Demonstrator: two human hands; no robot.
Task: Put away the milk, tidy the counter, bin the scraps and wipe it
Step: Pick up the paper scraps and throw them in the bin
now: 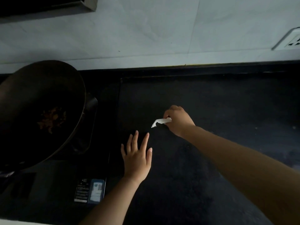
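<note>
White paper scrap (pixel 161 122) pinched in the right hand (pixel 178 121), left hand (pixel 138 157) splayed flat on the table (pixel 227 103) — binning it comes next.

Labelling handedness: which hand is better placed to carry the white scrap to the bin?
Right. The right hand already pinches the white scrap above the dark counter; the left hand lies flat and open, holding nothing.
</note>
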